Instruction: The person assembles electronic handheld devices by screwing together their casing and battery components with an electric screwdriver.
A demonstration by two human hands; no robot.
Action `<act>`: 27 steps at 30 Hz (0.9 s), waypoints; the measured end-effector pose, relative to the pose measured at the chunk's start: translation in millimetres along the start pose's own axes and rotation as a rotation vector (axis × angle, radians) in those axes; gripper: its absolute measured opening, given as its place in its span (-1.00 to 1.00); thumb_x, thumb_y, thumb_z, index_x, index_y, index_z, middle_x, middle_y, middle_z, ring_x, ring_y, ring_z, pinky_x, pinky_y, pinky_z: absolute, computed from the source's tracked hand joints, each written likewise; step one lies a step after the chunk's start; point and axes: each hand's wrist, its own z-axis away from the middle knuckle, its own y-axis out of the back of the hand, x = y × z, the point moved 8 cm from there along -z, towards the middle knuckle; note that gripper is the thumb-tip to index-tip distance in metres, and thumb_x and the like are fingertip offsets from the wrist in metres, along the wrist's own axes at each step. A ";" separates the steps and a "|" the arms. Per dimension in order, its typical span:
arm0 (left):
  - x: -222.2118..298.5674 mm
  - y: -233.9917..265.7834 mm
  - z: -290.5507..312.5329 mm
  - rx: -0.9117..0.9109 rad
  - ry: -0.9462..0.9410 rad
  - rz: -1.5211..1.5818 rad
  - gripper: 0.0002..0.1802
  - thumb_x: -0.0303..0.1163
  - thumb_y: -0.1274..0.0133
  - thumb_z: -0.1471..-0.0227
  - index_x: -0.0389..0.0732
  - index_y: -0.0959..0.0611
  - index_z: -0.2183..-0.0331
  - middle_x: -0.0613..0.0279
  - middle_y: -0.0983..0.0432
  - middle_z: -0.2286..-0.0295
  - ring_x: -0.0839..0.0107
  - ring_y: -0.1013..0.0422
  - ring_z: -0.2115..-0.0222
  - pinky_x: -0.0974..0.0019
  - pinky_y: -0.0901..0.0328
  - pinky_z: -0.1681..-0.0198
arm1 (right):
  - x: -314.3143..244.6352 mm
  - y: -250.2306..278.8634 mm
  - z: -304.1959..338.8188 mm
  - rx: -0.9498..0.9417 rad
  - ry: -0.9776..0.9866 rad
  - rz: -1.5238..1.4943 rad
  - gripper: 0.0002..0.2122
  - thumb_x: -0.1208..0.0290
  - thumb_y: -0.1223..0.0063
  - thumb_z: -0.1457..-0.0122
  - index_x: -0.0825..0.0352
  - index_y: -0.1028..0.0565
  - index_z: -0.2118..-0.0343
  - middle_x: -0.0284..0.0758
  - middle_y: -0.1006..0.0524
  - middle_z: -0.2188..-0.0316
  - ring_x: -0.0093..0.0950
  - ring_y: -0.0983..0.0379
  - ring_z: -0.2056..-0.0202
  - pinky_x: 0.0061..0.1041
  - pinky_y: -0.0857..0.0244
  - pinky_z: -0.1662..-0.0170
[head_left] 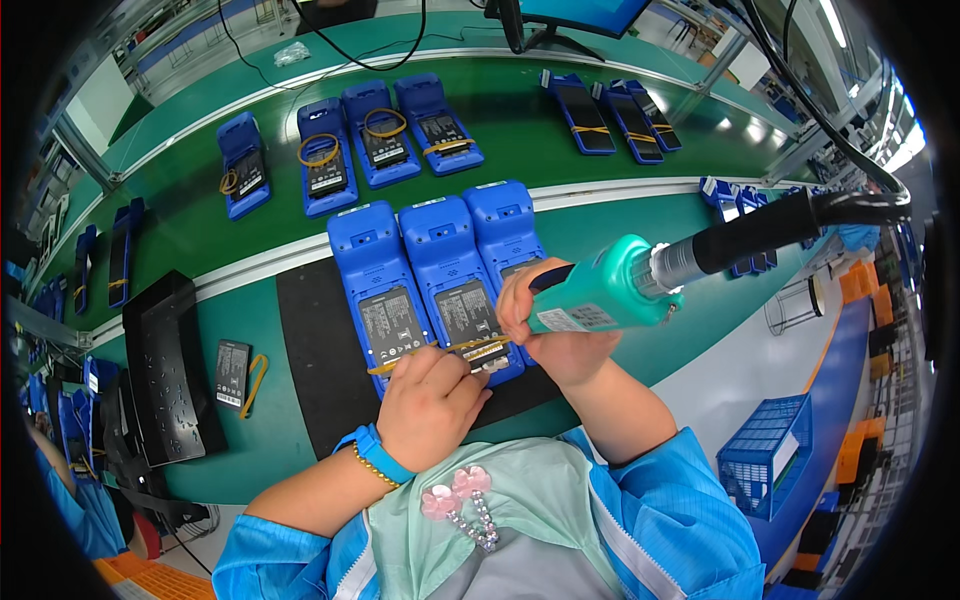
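Three blue handheld terminals lie face down side by side on a black mat [305,350]: a left one [365,245], a middle one [437,240] and a right one [500,215]. Their battery bays face up, and a yellow rubber band [483,345] crosses the lower ends. My left hand [425,405] rests at the lower end of the middle terminal, fingers curled together; what they pinch is hidden. In my right hand [545,315] is a green electric screwdriver [590,290], held over the right terminal. The hand covers its bit.
A black tray of small screws [165,370] stands at left, beside a loose battery [233,372] and another rubber band [257,385]. More terminals [385,135] line the green conveyor [510,120] behind. The screwdriver's thick black cable [760,230] runs off right. A blue basket [765,450] sits lower right.
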 end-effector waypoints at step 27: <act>-7.4 13.2 17.1 0.039 -0.029 -0.107 -0.71 -0.37 -0.32 0.24 -0.06 -0.78 0.32 0.48 -0.47 0.50 0.41 -0.39 0.41 0.28 -0.22 0.34 | 14.4 -52.2 -9.6 -0.216 -0.037 -0.110 -0.15 -0.57 0.39 -0.09 0.38 -0.41 0.36 -0.21 -0.47 0.54 -0.40 -0.36 0.47 -0.43 -0.25 0.42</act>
